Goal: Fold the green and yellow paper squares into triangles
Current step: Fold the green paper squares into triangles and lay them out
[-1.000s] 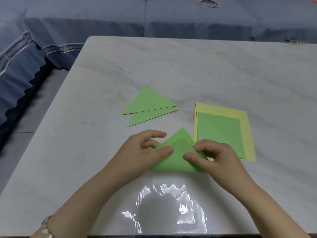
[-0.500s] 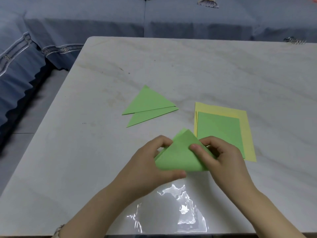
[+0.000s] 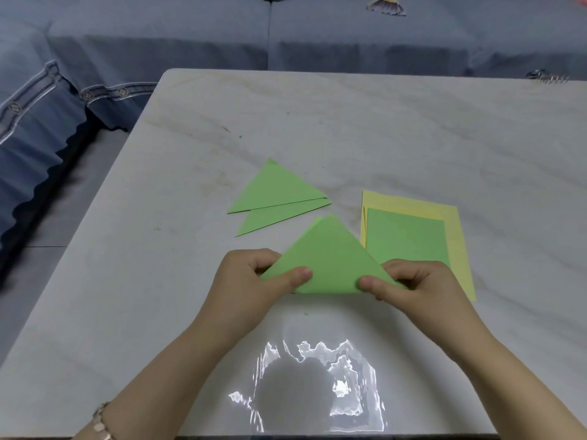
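A green paper, folded into a triangle with its tip pointing away from me, is held just above the table. My left hand pinches its lower left corner, thumb on top. My right hand pinches the lower right corner the same way. Two folded green triangles lie overlapped on the table beyond the hands. To the right, a flat green square lies on a stack of yellow squares; my right hand hides its near edge.
The white marble table has its left edge close to a blue sofa that runs along the back and left. A metal coil lies at the far right. A bright glare patch sits on the near table.
The green paper went from half folded under my fingers to a full triangle. Both hands slid outward to its lower corners, and the triangle's tip now points farther up the table.
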A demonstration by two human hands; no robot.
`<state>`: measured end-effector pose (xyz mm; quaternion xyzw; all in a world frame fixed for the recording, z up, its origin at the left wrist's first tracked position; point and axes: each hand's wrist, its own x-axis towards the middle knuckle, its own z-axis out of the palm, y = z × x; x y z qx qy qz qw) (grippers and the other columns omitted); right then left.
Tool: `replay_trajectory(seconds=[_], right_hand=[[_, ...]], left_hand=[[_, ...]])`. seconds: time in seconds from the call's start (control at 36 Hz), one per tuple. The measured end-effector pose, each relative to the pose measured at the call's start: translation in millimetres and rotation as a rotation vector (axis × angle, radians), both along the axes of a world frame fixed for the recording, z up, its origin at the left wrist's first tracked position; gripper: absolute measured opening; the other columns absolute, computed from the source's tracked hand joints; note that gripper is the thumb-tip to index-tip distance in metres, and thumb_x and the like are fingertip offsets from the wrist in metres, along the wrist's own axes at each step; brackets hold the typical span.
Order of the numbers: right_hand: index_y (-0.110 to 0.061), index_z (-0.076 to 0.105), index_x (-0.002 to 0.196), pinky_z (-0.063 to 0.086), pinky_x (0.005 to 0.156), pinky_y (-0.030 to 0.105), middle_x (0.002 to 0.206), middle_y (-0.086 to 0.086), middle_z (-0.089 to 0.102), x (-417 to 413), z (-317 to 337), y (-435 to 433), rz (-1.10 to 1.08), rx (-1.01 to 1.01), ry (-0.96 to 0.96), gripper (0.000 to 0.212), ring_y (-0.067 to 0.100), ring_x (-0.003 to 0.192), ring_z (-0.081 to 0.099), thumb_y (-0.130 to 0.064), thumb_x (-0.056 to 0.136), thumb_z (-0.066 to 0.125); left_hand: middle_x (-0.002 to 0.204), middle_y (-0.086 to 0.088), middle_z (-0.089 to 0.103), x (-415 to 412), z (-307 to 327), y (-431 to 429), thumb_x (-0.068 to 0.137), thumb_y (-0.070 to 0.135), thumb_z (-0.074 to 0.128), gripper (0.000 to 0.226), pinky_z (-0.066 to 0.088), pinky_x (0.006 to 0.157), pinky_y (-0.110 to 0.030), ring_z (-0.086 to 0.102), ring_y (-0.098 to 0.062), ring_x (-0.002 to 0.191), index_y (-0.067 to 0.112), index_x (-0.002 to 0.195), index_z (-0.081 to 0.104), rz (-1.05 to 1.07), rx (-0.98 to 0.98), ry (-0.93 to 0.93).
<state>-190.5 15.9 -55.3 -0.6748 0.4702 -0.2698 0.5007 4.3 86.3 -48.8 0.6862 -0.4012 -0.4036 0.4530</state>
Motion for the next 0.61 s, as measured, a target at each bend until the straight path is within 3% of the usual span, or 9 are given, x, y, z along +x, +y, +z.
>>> replay_trajectory(seconds=[0.06, 0.11, 0.17, 0.25, 0.33, 0.47, 0.56, 0.61], right_hand=[[0.005, 0.067, 0.066, 0.034, 0.058, 0.024, 0.061, 0.015, 0.056, 0.6, 2.5, 0.1, -0.004, 0.071, -0.011, 0.05, 0.013, 0.06, 0.046, -0.041, 0.048, 0.073], [-0.009, 0.072, 0.068, 0.044, 0.058, 0.015, 0.066, 0.002, 0.069, 2.6, 9.9, 1.9, 0.018, 0.166, -0.048, 0.031, 0.009, 0.058, 0.058, -0.034, 0.05, 0.075], [-0.014, 0.073, 0.071, 0.044, 0.058, 0.01, 0.068, -0.004, 0.071, 4.0, 15.6, 3.8, 0.053, 0.181, -0.071, 0.028, 0.004, 0.058, 0.06, -0.035, 0.053, 0.073], [-0.015, 0.074, 0.075, 0.048, 0.077, 0.019, 0.085, -0.005, 0.072, 5.0, 16.6, 2.9, 0.058, 0.111, -0.043, 0.044, 0.005, 0.079, 0.065, -0.051, 0.051, 0.068], [-0.023, 0.075, 0.069, 0.048, 0.085, 0.025, 0.092, -0.013, 0.071, 7.9, 19.9, 2.7, 0.097, 0.084, -0.042, 0.033, 0.004, 0.089, 0.064, -0.051, 0.054, 0.066], [-0.019, 0.075, 0.062, 0.046, 0.071, 0.013, 0.088, -0.006, 0.071, 9.8, 20.5, 4.2, 0.128, 0.085, -0.12, 0.018, 0.004, 0.08, 0.065, -0.035, 0.06, 0.068], [-0.01, 0.074, 0.063, 0.044, 0.064, 0.008, 0.079, 0.0, 0.07, 11.0, 19.1, 4.9, 0.085, 0.051, -0.126, 0.007, 0.003, 0.068, 0.063, -0.017, 0.064, 0.074], [-0.01, 0.074, 0.063, 0.044, 0.065, 0.009, 0.076, 0.001, 0.069, 11.5, 18.9, 6.1, 0.085, 0.021, -0.113, 0.01, 0.003, 0.067, 0.063, -0.02, 0.061, 0.075]], left_hand=[[0.053, -0.003, 0.063, -1.6, 1.3, 0.6, 0.067, 0.013, 0.079, 0.014, 0.039, 0.047, -0.016, 0.046, -0.006, 0.044, 0.007, 0.061, 0.068, 0.001, 0.015, 0.046], [0.061, -0.007, 0.068, -2.7, 1.7, 1.0, 0.065, 0.01, 0.079, 0.011, 0.044, 0.048, -0.017, 0.052, -0.008, 0.048, 0.006, 0.065, 0.069, -0.024, 0.022, 0.081], [0.062, -0.009, 0.067, -3.7, 3.4, 2.0, 0.065, 0.007, 0.079, 0.011, 0.045, 0.049, -0.018, 0.052, -0.009, 0.049, 0.003, 0.068, 0.07, -0.069, 0.029, 0.091], [0.06, -0.01, 0.065, -4.3, 6.0, 3.2, 0.063, 0.009, 0.082, 0.014, 0.042, 0.051, -0.02, 0.051, -0.011, 0.049, 0.005, 0.066, 0.069, -0.155, 0.059, 0.063], [0.058, 0.008, 0.063, -5.8, 6.7, 4.9, 0.056, 0.023, 0.084, 0.017, 0.04, 0.054, -0.018, 0.052, -0.008, 0.052, 0.022, 0.06, 0.067, -0.228, 0.094, -0.026], [0.066, 0.004, 0.068, -6.4, 10.5, 6.0, 0.061, 0.02, 0.083, 0.015, 0.048, 0.061, -0.027, 0.062, -0.013, 0.062, 0.023, 0.064, 0.068, -0.297, 0.125, -0.044], [0.076, -0.002, 0.07, -10.8, 16.3, 5.8, 0.06, 0.035, 0.08, 0.02, 0.049, 0.066, -0.026, 0.064, -0.016, 0.07, 0.022, 0.071, 0.071, -0.278, 0.095, -0.033], [0.075, -0.005, 0.071, -15.5, 19.3, 3.7, 0.063, 0.04, 0.076, 0.02, 0.047, 0.066, -0.024, 0.061, -0.011, 0.066, 0.021, 0.07, 0.073, -0.188, 0.045, 0.039]])
